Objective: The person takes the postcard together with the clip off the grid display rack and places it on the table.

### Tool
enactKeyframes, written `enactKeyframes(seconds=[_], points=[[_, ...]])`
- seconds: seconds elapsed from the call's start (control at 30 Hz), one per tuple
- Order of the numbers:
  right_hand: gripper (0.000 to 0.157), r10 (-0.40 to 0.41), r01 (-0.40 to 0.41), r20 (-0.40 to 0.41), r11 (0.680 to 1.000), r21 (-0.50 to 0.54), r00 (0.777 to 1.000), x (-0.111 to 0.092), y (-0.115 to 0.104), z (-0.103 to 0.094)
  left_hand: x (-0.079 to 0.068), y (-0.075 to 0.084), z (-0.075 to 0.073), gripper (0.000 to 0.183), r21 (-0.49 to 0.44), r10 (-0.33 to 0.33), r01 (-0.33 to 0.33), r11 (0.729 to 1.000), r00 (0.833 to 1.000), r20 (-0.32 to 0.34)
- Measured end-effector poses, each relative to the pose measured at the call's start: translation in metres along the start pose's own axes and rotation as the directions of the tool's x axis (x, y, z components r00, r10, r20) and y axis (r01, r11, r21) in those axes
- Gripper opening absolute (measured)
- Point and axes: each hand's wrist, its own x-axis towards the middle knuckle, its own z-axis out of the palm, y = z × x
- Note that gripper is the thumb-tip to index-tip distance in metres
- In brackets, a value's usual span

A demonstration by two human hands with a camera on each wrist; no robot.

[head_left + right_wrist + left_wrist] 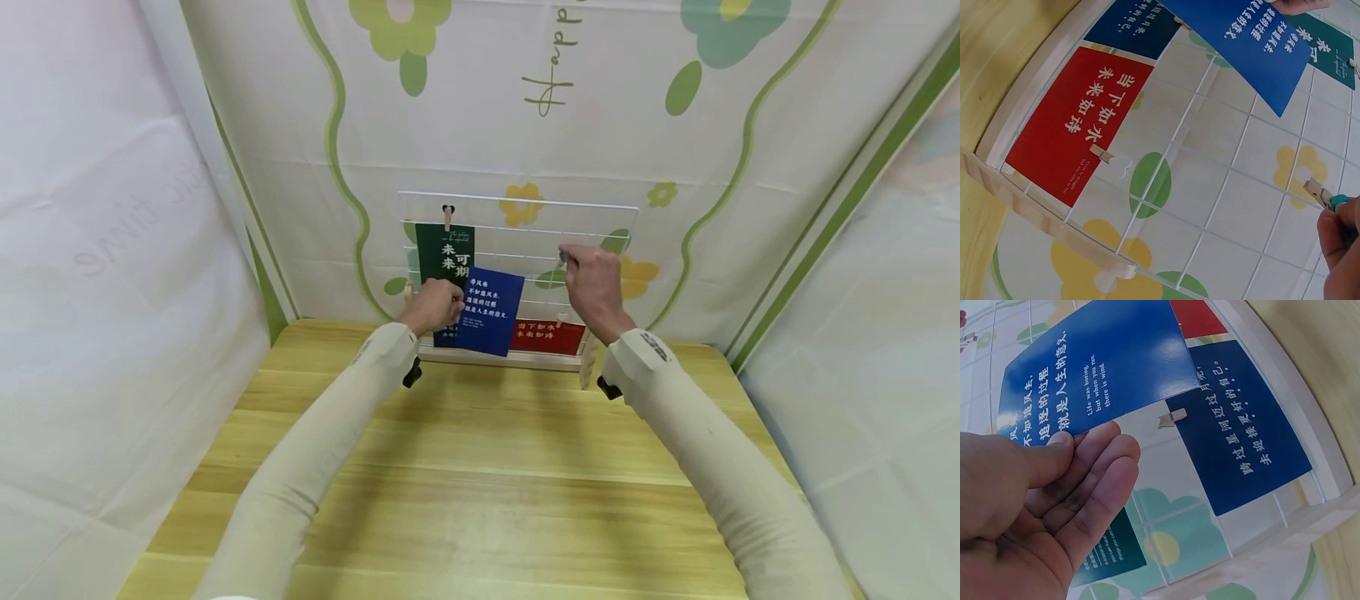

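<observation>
My left hand pinches the left edge of a blue card with white writing between thumb and fingers. The card is held in front of a white wire grid rack, partly overlapping other cards. Higher up on the right, my right hand pinches a small wooden clothespin with a teal ornament, its tip toward the grid. A green card hangs at the grid's upper left from a clothespin with a dark heart. Behind the held card, a dark blue card is clipped low on the grid.
A red card hangs at the lower right, with a white-heart clothespin at its edge. The rack's wooden base and foot stand on the wooden table. Printed cloth walls enclose the back and sides.
</observation>
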Motion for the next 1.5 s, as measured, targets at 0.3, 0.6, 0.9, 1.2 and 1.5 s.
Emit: enactKeyframes(seconds=[0.3,0.6,0.9,1.2,1.5], points=[[0.020,0.015,-0.015,0.023,1.000,-0.003,1.000,-0.011,0.006,0.003,-0.006,-0.013,0.003,0.027,0.032,-0.012,0.011,0.999,0.999,0.043],[0.022,0.005,-0.005,0.020,1.000,-0.001,1.000,-0.022,0.013,0.006,-0.018,-0.022,0.000,0.027,-0.024,-0.038,0.040,0.999,0.997,0.065],[0.019,0.022,-0.023,0.030,0.999,0.031,0.999,-0.032,0.020,0.009,-0.023,-0.036,0.001,0.024,-0.013,-0.021,0.022,1.000,0.997,0.070],[0.019,0.050,-0.052,0.046,0.998,0.033,0.998,-0.045,0.028,0.012,-0.032,-0.052,0.001,0.022,-0.063,-0.071,0.079,0.995,0.990,0.125],[0.019,0.057,-0.058,0.052,0.998,0.015,0.997,-0.055,0.035,0.012,-0.043,-0.061,-0.001,0.021,-0.078,-0.074,0.086,0.993,0.987,0.142]])
